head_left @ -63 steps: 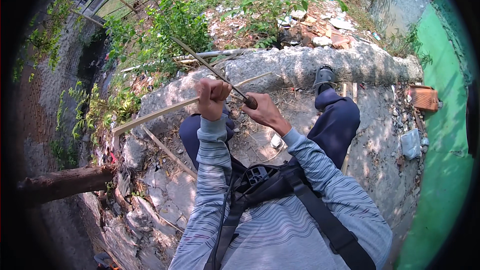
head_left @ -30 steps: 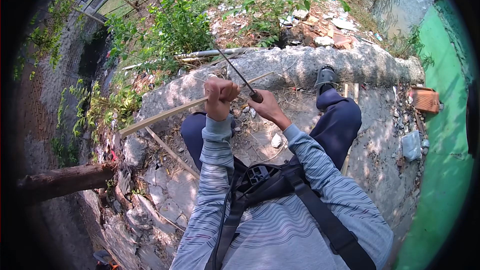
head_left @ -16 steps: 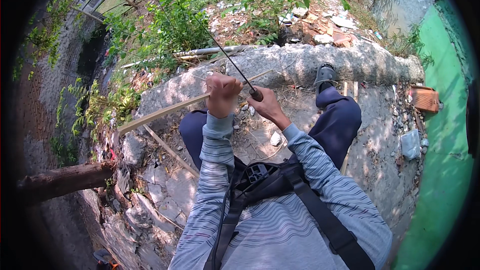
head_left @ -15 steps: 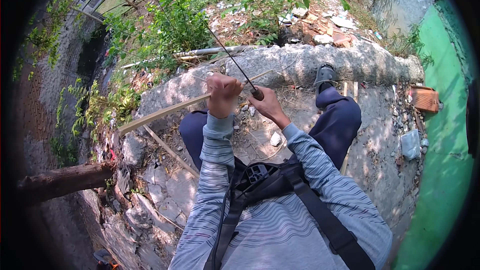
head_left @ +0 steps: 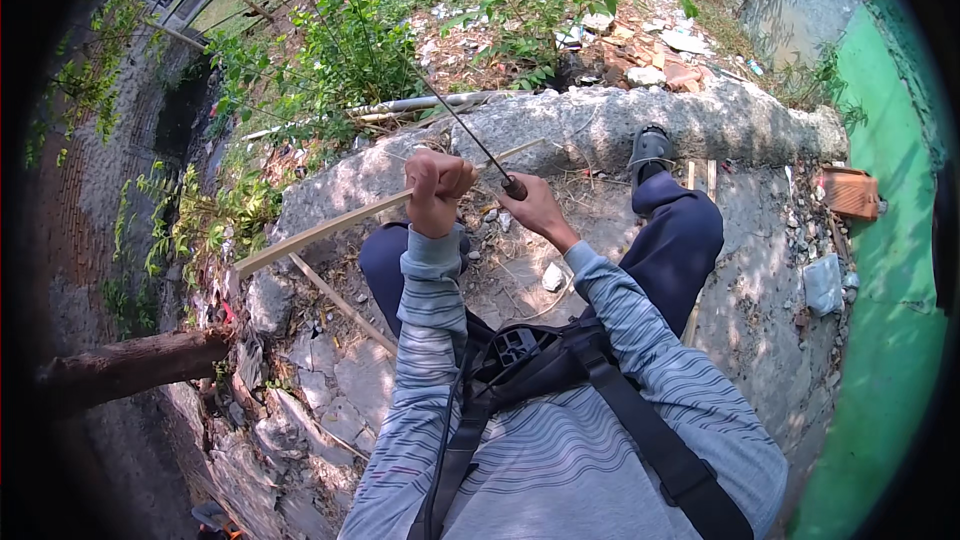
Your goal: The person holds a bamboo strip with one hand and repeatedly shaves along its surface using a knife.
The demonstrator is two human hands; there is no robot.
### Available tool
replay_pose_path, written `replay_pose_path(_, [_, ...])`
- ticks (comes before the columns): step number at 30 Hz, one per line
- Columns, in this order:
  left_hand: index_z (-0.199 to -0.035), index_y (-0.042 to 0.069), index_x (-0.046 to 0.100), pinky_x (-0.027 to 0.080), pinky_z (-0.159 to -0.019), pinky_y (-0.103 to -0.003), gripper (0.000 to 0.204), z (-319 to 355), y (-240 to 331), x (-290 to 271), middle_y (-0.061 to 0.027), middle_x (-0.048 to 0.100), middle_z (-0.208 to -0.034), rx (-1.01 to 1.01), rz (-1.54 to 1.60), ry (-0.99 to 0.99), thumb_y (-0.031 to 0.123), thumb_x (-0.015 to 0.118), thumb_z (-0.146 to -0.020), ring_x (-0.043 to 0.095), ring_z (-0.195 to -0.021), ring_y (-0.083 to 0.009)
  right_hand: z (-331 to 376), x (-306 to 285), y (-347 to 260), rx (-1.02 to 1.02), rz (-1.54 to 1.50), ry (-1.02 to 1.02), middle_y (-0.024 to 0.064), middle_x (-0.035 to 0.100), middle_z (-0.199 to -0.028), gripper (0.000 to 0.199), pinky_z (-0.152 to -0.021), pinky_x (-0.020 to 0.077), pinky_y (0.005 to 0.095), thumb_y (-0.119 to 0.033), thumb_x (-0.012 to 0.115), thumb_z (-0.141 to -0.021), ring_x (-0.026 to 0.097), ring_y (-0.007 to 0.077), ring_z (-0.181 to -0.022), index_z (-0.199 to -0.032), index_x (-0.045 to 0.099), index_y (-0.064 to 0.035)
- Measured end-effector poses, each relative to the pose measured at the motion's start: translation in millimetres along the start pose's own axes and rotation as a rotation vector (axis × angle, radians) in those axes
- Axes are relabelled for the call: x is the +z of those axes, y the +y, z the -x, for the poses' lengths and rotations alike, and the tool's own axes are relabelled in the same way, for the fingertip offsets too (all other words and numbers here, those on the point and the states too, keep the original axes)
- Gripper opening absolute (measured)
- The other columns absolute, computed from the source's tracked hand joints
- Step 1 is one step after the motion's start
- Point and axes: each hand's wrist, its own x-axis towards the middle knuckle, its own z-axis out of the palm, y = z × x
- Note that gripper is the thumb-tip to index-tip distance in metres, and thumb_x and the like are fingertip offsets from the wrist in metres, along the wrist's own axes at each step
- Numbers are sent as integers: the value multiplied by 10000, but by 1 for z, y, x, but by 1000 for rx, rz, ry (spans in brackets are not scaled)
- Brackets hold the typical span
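My left hand point(head_left: 438, 192) is closed around a pale wooden or bamboo strip point(head_left: 325, 231), which slants from the lower left up past the fist to a thin tip on the right. In my right hand point(head_left: 538, 208) is the dark round handle of a long, thin-bladed knife point(head_left: 464, 126). Its blade is seen nearly edge-on and points up and to the left, passing over the strip just right of my left fist. Whether the blade touches the strip, I cannot tell.
Another strip point(head_left: 345, 304) lies on the ground at left, near a thick log point(head_left: 140, 355). A rough concrete kerb point(head_left: 740, 125) runs ahead, with bushes point(head_left: 365, 50) beyond. At right are a reddish-brown block point(head_left: 850, 194), a pale plastic bag point(head_left: 823, 285) and a green wall point(head_left: 880, 280).
My left hand has shifted slightly left and its wrist has turned, still gripping the strip. My right hand and the knife are nearly where they were.
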Motion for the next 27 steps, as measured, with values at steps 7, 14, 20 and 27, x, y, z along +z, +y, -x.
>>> replay_pose_path(7, [-571,110,178,96,-477,-328,690,3,-2,-2,39,144,-535,-41,-10,24,528,439,-1054,123,-470,-107,-8,1,63,108,58,40,116,599,-667,257,-623,462,379,-230,651,-837,568,198,-622,-817,588,18])
replay_pose_path(14, [-572,111,186,102,-478,-327,675,7,3,-10,32,145,-537,-15,16,16,499,456,-1053,137,-465,-113,8,4,17,-2,146,23,167,566,-655,266,-609,448,428,-235,671,-827,508,286,-573,-827,572,12])
replay_pose_path(20, [-576,104,187,108,-479,-329,669,-5,-7,5,30,153,-533,-2,56,-33,480,467,-1053,140,-463,-112,1,-12,86,107,143,88,149,594,-668,267,-622,449,432,-251,665,-826,549,293,-603,-799,589,3])
replay_pose_path(27, [-569,106,180,108,-475,-329,666,-3,-4,0,30,152,-524,-19,36,-9,458,468,-1055,139,-462,-109,8,-9,76,116,213,107,169,589,-670,272,-621,442,428,-251,645,-832,555,300,-610,-785,587,10])
